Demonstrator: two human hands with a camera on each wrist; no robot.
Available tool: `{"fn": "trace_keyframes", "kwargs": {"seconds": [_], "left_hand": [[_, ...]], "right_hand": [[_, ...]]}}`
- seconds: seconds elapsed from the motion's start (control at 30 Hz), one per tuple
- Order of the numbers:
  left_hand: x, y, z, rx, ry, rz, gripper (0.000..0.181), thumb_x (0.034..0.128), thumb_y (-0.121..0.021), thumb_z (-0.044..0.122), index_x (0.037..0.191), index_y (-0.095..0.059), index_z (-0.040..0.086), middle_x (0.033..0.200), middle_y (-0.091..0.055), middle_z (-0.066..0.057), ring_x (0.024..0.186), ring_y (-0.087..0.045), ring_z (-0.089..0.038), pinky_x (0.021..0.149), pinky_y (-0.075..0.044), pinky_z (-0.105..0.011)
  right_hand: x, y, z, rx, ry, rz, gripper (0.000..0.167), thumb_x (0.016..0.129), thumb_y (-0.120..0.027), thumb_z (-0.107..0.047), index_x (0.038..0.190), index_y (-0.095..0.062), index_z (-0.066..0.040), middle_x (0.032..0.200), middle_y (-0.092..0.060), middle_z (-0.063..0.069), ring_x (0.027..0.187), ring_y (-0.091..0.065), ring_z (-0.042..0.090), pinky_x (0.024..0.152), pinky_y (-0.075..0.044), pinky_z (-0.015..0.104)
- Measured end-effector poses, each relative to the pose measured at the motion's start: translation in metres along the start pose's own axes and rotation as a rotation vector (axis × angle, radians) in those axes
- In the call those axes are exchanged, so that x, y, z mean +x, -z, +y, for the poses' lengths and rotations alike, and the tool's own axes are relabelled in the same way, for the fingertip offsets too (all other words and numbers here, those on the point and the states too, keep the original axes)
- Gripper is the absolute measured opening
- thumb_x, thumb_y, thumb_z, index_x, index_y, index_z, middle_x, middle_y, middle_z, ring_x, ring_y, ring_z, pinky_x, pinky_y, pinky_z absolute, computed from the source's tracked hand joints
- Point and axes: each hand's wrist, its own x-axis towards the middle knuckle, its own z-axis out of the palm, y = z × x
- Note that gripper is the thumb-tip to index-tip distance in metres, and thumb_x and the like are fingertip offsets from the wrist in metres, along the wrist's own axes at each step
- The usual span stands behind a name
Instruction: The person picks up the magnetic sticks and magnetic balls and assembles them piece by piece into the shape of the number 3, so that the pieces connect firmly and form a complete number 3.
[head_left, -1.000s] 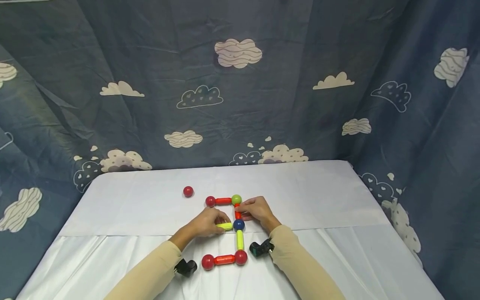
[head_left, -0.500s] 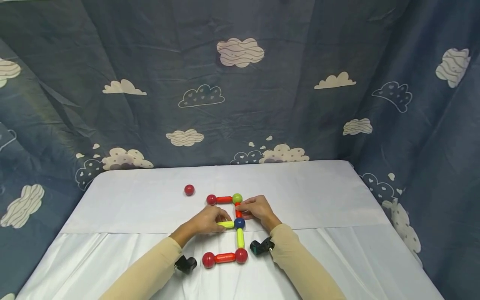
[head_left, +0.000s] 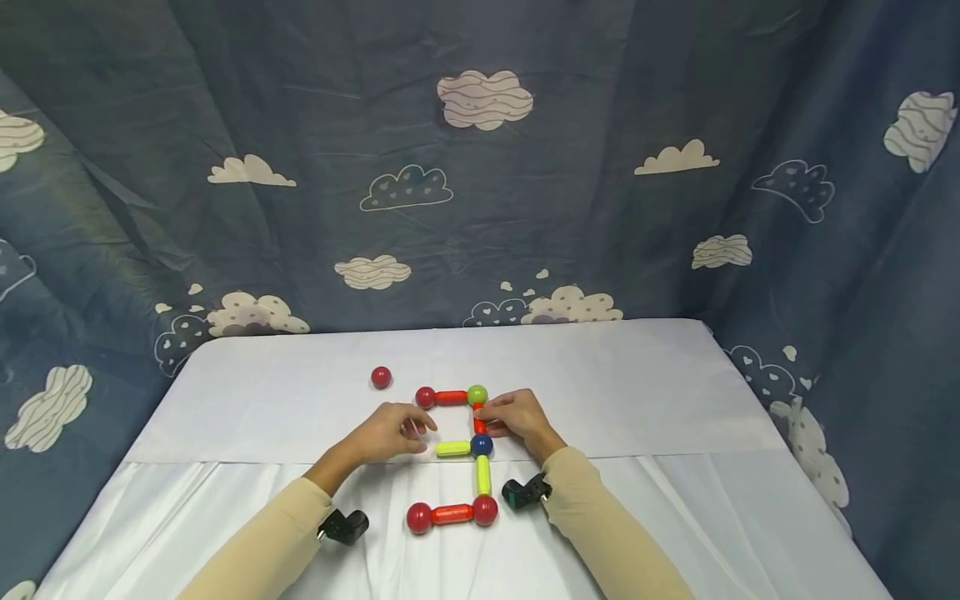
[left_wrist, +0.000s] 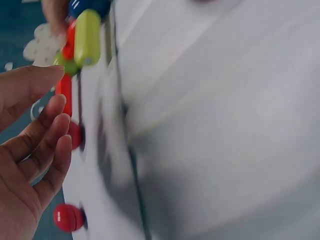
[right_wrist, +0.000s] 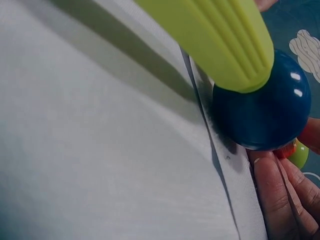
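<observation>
A chain of toy rods and balls lies on the white cloth. My right hand [head_left: 517,414] pinches the upright red rod [head_left: 479,423] between the green ball [head_left: 477,395] and the blue ball [head_left: 482,446]. From the blue ball a yellow-green rod [head_left: 453,448] points left, its far end free. My left hand [head_left: 392,431] hovers just left of that free end, fingers apart and holding nothing; in the left wrist view the fingers [left_wrist: 47,145] are loosely bent. Another yellow-green rod [head_left: 483,476] runs from the blue ball toward a red ball [head_left: 485,510].
A loose red ball [head_left: 381,377] sits at the back left. The chain's top red rod [head_left: 452,398] ends in a red ball [head_left: 425,397]; its bottom red rod [head_left: 452,514] ends in a red ball [head_left: 419,518]. Behind the table hangs a dark cloud-patterned curtain [head_left: 300,208].
My left hand has let go of the yellow-green rod and moved away to the left. The rod stays against the blue ball. My right hand keeps its pinch on the red rod.
</observation>
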Motion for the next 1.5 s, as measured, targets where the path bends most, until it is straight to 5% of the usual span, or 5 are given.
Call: {"fn": "trace_keyframes", "kwargs": {"seconds": [0.13, 0.47, 0.73, 0.93, 1.5], "left_hand": [[0.001, 0.012, -0.009, -0.011, -0.007, 0.071, 0.026, 0.0788, -0.075, 0.005, 0.104, -0.069, 0.003, 0.087, -0.064, -0.004, 0.079, -0.057, -0.015, 0.070, -0.048, -0.026], [0.012, 0.034, -0.034, -0.008, 0.160, 0.268, 0.030, 0.0799, -0.076, 0.006, 0.108, -0.068, 0.003, 0.097, -0.064, -0.011, 0.091, -0.058, -0.026, 0.079, -0.047, -0.039], [0.021, 0.038, -0.052, 0.000, 0.219, 0.340, 0.035, 0.0799, -0.076, 0.006, 0.113, -0.065, 0.003, 0.106, -0.060, -0.013, 0.099, -0.055, -0.030, 0.087, -0.043, -0.046], [0.029, 0.041, -0.060, 0.050, 0.224, 0.358, 0.039, 0.0781, -0.076, 0.005, 0.115, -0.063, 0.003, 0.111, -0.056, -0.020, 0.101, -0.053, -0.034, 0.089, -0.040, -0.049], [0.039, 0.045, -0.079, -0.007, 0.371, 0.306, 0.043, 0.0788, -0.078, 0.011, 0.118, -0.062, 0.005, 0.114, -0.055, -0.019, 0.108, -0.053, -0.035, 0.095, -0.041, -0.050]], "right_hand": [[0.000, 0.003, 0.000, 0.007, 0.004, 0.007, 0.024, 0.076, -0.079, -0.005, 0.096, -0.069, 0.006, 0.081, -0.072, 0.013, 0.061, -0.068, 0.015, 0.057, -0.055, 0.029], [-0.002, 0.005, 0.001, -0.006, -0.004, 0.021, 0.028, 0.074, -0.081, -0.008, 0.096, -0.069, 0.006, 0.078, -0.070, 0.010, 0.060, -0.066, 0.014, 0.056, -0.055, 0.027], [-0.007, 0.004, 0.003, -0.015, -0.015, 0.022, 0.027, 0.075, -0.081, -0.008, 0.095, -0.069, 0.005, 0.077, -0.070, 0.010, 0.061, -0.067, 0.014, 0.056, -0.055, 0.027], [-0.006, 0.004, 0.003, -0.019, -0.015, 0.021, 0.028, 0.074, -0.082, -0.008, 0.095, -0.069, 0.005, 0.078, -0.070, 0.010, 0.062, -0.068, 0.016, 0.057, -0.055, 0.029], [-0.001, 0.000, -0.002, -0.011, -0.009, 0.016, 0.027, 0.074, -0.082, -0.010, 0.093, -0.070, 0.004, 0.078, -0.070, 0.010, 0.059, -0.066, 0.013, 0.056, -0.055, 0.027]]}}
